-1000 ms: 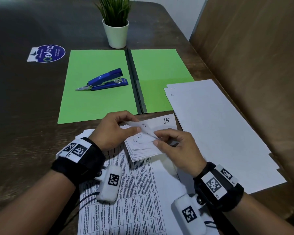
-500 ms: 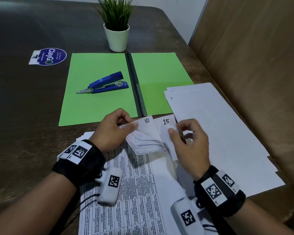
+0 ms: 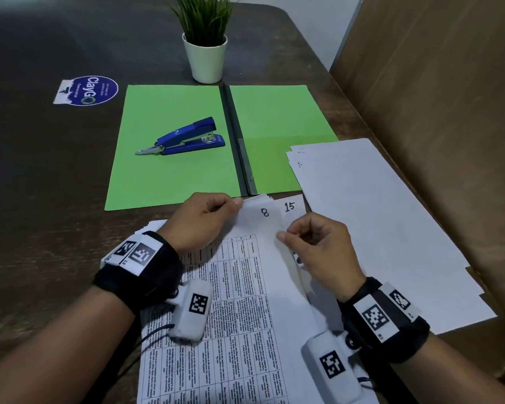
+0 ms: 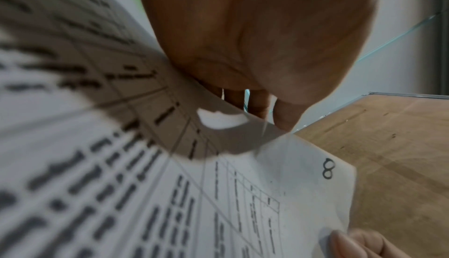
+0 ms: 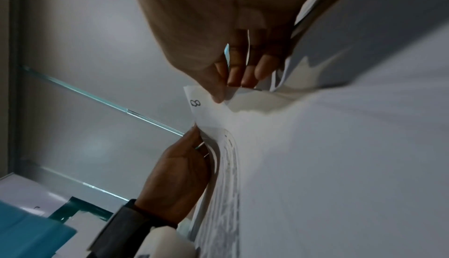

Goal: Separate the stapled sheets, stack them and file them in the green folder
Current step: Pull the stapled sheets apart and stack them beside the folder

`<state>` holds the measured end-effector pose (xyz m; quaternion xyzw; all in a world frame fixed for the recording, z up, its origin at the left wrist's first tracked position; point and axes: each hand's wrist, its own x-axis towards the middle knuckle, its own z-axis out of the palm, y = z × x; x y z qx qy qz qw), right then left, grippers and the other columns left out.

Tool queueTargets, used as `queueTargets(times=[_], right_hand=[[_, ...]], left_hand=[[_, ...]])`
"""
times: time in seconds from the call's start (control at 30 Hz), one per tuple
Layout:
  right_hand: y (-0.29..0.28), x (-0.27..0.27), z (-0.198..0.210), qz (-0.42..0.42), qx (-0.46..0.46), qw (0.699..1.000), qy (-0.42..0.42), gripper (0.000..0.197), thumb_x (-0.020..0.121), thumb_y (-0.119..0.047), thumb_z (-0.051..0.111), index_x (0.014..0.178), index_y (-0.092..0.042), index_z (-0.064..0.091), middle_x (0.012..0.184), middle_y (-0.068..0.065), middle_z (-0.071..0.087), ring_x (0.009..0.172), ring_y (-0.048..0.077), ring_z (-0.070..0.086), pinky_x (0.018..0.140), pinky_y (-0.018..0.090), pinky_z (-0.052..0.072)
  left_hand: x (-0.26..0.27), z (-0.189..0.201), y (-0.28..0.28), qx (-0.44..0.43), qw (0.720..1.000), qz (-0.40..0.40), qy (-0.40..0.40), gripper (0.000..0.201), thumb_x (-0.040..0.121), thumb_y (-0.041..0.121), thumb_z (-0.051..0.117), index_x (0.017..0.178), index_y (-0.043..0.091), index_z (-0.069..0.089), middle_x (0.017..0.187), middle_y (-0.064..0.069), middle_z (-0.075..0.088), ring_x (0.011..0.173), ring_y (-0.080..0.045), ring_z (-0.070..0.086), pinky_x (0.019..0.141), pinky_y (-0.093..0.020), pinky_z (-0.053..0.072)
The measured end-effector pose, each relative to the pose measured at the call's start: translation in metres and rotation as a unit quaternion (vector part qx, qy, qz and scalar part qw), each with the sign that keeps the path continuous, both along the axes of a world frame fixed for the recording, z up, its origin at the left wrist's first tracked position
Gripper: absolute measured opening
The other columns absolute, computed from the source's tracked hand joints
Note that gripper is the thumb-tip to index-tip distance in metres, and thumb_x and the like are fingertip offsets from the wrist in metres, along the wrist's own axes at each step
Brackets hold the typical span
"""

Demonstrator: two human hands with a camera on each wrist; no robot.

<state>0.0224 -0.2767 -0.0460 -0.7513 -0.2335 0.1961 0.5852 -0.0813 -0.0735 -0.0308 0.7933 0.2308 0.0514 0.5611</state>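
Note:
My left hand [image 3: 236, 206] pinches the top left corner of the printed sheets [image 3: 245, 301] lying in front of me. The top sheet is marked 8 [image 3: 264, 212]. Its right edge is pinched between thumb and forefinger of my right hand [image 3: 283, 234]. A sheet marked 15 [image 3: 289, 206] peeks out behind. In the left wrist view my left hand [image 4: 283, 125] grips the corner of sheet 8 [image 4: 303, 175]. The right wrist view shows my right hand [image 5: 218, 97] on sheet 8 [image 5: 206, 110]. The green folder [image 3: 172, 170] lies open beyond.
A blue stapler [image 3: 187, 137] rests on the folder's left flap. A loose pile of white sheets [image 3: 376, 228] lies at the right, overlapping the folder's right flap. A potted plant [image 3: 206, 59] stands behind the folder, and a brown panel [image 3: 435, 126] borders the table's right side.
The fanned, lifted corners under my left hand have dropped flat. The top number showing went from 10 to 8. My right hand let go of one sheet and pinched the edge of sheet 8.

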Motion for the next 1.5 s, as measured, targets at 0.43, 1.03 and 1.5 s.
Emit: queueTargets(times=[0.43, 1.03, 1.5], right_hand=[[-0.002, -0.001, 0.001, 0.030, -0.040, 0.995, -0.086, 0.021, 0.088, -0.014, 0.073, 0.071, -0.022, 0.064, 0.058, -0.016, 0.056, 0.051, 0.004, 0.046, 0.052, 0.022, 0.039], [0.000, -0.006, 0.003, 0.081, -0.034, 0.975, -0.205, 0.018, 0.083, -0.014, 0.076, 0.075, -0.029, 0.068, 0.097, -0.011, 0.073, 0.080, 0.015, 0.068, 0.062, 0.024, 0.051], [0.001, -0.006, 0.007, 0.021, 0.011, 0.998, -0.056, 0.017, 0.091, -0.034, 0.069, 0.107, -0.031, 0.067, 0.088, -0.001, 0.073, 0.075, 0.016, 0.067, 0.063, 0.034, 0.054]], left_hand=[[0.004, -0.004, 0.001, 0.005, 1.000, 0.001, 0.000, 0.037, 0.099, 0.041, 0.057, 0.073, 0.017, 0.068, 0.062, 0.005, 0.061, 0.054, -0.009, 0.049, 0.058, -0.020, 0.041], [0.003, -0.004, 0.003, 0.004, 0.999, -0.008, 0.031, 0.021, 0.093, 0.045, 0.065, 0.093, 0.027, 0.075, 0.091, 0.009, 0.077, 0.088, -0.016, 0.072, 0.087, -0.039, 0.055], [0.000, -0.001, 0.004, -0.004, 0.999, -0.014, 0.047, 0.015, 0.092, 0.040, 0.069, 0.099, 0.028, 0.074, 0.090, 0.011, 0.077, 0.081, -0.011, 0.072, 0.079, -0.031, 0.055]])
